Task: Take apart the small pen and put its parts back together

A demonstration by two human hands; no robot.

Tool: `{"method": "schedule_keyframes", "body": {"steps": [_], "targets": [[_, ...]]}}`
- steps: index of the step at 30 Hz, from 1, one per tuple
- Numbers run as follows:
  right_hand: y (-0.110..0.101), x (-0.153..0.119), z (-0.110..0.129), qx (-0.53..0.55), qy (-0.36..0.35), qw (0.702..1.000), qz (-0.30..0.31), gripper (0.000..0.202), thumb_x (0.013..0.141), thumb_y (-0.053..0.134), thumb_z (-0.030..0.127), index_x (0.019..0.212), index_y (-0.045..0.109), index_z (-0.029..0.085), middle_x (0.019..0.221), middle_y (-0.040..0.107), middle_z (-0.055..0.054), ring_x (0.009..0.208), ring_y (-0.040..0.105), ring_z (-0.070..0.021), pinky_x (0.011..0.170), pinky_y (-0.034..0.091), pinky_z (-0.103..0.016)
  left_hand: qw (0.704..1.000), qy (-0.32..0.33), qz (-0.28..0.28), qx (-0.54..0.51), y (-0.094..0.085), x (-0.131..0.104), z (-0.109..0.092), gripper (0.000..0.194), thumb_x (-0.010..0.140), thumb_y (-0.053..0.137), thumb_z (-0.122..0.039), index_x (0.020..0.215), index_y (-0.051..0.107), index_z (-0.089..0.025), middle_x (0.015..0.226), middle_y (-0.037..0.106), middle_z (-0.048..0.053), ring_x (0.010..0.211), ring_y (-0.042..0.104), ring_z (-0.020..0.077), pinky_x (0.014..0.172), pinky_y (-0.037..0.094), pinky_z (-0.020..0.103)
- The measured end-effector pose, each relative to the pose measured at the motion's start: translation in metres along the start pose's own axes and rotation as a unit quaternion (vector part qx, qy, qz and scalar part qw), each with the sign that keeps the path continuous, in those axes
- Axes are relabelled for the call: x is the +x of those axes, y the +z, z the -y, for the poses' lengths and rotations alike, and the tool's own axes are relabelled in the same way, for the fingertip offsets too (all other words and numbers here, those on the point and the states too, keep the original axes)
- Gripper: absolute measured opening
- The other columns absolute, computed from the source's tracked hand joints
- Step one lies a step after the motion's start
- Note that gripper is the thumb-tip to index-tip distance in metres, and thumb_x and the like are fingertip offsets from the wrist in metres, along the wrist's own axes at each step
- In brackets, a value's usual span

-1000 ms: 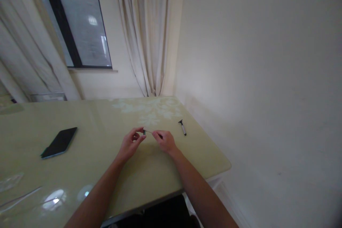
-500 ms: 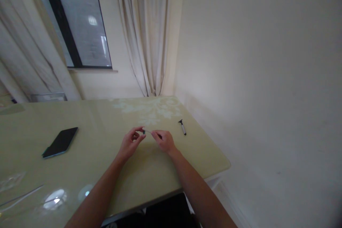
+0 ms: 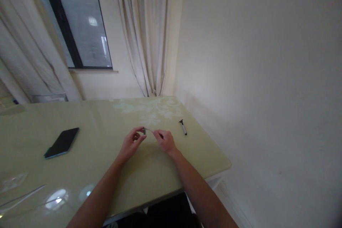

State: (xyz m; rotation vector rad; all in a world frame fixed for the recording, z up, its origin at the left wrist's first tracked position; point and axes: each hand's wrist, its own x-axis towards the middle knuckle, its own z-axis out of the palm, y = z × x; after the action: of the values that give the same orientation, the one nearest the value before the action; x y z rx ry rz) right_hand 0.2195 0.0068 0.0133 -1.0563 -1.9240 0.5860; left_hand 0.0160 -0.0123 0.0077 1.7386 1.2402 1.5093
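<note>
Over the middle of the table, my left hand (image 3: 133,141) pinches a small dark green piece (image 3: 144,131) between thumb and fingertips. My right hand (image 3: 164,140) is closed just to its right, holding a thin light strip (image 3: 149,130) that reaches across to the green piece. The strip is too small to make out, and whether it is joined to the piece cannot be told. To the right of my right hand lies a razor-shaped tool (image 3: 183,127) with a black head and grey handle.
A dark flat tablet-like object (image 3: 62,143) lies on the glossy table (image 3: 149,178) at the left. Clear plastic (image 3: 13,181) and thin cables (image 3: 24,197) are at the lower left. A wall (image 3: 253,96) borders the table's right side; curtains hang behind.
The green piece shows slightly more between my left fingertips. My right hand has shifted very slightly to the right. The whole view has moved a little.
</note>
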Motion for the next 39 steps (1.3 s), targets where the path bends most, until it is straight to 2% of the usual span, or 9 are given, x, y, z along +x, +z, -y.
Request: {"method": "schedule_keyframes", "body": {"steps": [5,9,13,17,20,27,30,35,39], "targets": [[0.0039,-0.0001,-0.0031,0.032,-0.005,0.999,0.036,0.042,0.098,0.052,0.050,0.093,0.081,0.021,0.069,0.066,-0.002,0.062,0.051,-0.0145,0.058,0.030,-0.025,1.000,-0.005,0.005,0.007,-0.0005,0.0005,0.0018,0.041,0.083,0.072,-0.043,0.117,0.069,-0.019,0.081,0.065,0.001,0.059,0.054,0.0123,0.055,0.045,0.023],[0.0060,0.0002,-0.0055,0.024,0.012,1.000,0.000,0.046,0.100,0.049,0.051,0.089,0.080,0.020,0.068,0.065,-0.002,0.062,0.051,-0.0141,0.060,0.030,-0.025,1.000,0.002,0.007,-0.006,0.0000,0.0003,0.0017,0.041,0.082,0.072,-0.043,0.116,0.070,-0.019,0.092,0.068,0.004,0.061,0.055,0.0122,0.056,0.045,0.024],[0.0051,-0.0001,-0.0054,0.015,-0.008,0.999,0.029,0.045,0.100,0.050,0.051,0.087,0.080,0.020,0.065,0.061,-0.001,0.060,0.050,-0.0131,0.058,0.029,-0.025,1.000,-0.003,0.014,0.003,-0.0012,0.0001,0.0008,0.042,0.083,0.072,-0.042,0.118,0.070,-0.019,0.085,0.067,0.002,0.060,0.054,0.0122,0.057,0.046,0.024],[0.0031,-0.0005,-0.0033,0.001,0.011,1.000,-0.007,0.047,0.101,0.048,0.049,0.083,0.079,0.019,0.064,0.061,-0.001,0.060,0.050,-0.0131,0.058,0.029,-0.025,1.000,0.003,0.002,-0.002,-0.0025,0.0010,0.0021,0.041,0.083,0.072,-0.042,0.117,0.070,-0.020,0.093,0.069,0.004,0.061,0.054,0.0118,0.057,0.047,0.024],[0.0023,-0.0009,-0.0018,-0.011,-0.015,0.999,0.029,0.044,0.100,0.051,0.049,0.087,0.080,0.019,0.065,0.062,0.000,0.060,0.050,-0.0126,0.058,0.029,-0.025,1.000,0.006,0.007,-0.002,-0.0024,0.0015,0.0049,0.042,0.082,0.073,-0.042,0.118,0.071,-0.021,0.095,0.070,0.004,0.062,0.055,0.0118,0.058,0.047,0.024],[0.0029,-0.0004,-0.0026,-0.003,0.004,1.000,0.014,0.046,0.101,0.048,0.050,0.095,0.081,0.018,0.068,0.065,0.000,0.060,0.050,-0.0121,0.057,0.029,-0.024,1.000,0.011,0.017,-0.011,-0.0008,0.0012,0.0072,0.041,0.082,0.073,-0.040,0.119,0.071,-0.021,0.084,0.067,0.001,0.062,0.055,0.0122,0.058,0.046,0.024],[0.0049,-0.0009,-0.0035,-0.003,-0.011,0.999,0.036,0.045,0.100,0.050,0.050,0.093,0.081,0.018,0.066,0.063,0.000,0.060,0.050,-0.0119,0.057,0.029,-0.024,1.000,0.005,0.018,-0.008,-0.0023,0.0012,0.0061,0.042,0.083,0.074,-0.040,0.120,0.071,-0.020,0.078,0.064,0.000,0.059,0.053,0.0117,0.056,0.045,0.023],[0.0064,-0.0015,-0.0035,-0.019,0.005,1.000,-0.004,0.048,0.102,0.046,0.050,0.091,0.080,0.018,0.067,0.065,-0.001,0.061,0.052,-0.0127,0.059,0.032,-0.024,1.000,0.000,0.005,-0.018,-0.0047,0.0014,0.0064,0.043,0.083,0.073,-0.041,0.121,0.070,-0.021,0.095,0.068,0.004,0.060,0.053,0.0106,0.056,0.045,0.023],[0.0055,-0.0020,-0.0006,-0.024,-0.027,0.999,0.034,0.045,0.102,0.048,0.051,0.098,0.081,0.020,0.074,0.071,-0.002,0.064,0.056,-0.0135,0.061,0.035,-0.023,1.000,-0.003,0.007,-0.016,-0.0047,0.0015,0.0091,0.044,0.082,0.074,-0.042,0.120,0.071,-0.020,0.093,0.068,0.004,0.060,0.053,0.0107,0.057,0.045,0.023]]}}
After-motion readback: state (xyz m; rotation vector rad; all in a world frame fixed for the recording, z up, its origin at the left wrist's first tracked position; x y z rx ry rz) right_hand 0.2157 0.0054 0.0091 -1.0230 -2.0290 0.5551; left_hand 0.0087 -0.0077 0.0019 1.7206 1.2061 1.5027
